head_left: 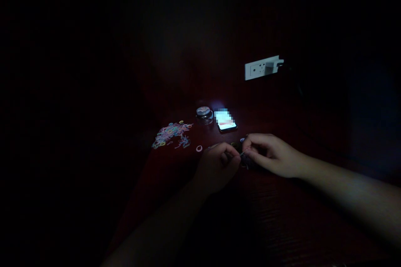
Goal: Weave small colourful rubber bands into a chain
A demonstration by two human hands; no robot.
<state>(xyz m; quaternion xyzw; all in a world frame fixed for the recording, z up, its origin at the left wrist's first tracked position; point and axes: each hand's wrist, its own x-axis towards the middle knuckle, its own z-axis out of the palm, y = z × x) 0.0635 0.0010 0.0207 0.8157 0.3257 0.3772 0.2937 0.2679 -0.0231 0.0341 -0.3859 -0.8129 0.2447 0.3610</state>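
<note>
My left hand and my right hand meet over the dark red table, thumb and forefinger pinched on each. Between their fingertips runs a thin, pale rubber band, partly hidden by the fingers. Just below it a few thin strands show; dim light hides whether they are attached. A pink hair tie lies left of my left hand. Close to the right fingertips sits a pale purple one.
A heap of small coloured rubber bands covers the table's left part. Behind my hands stand a round clear jar with a lid and a lit phone. A white power socket with a plug is on the back wall.
</note>
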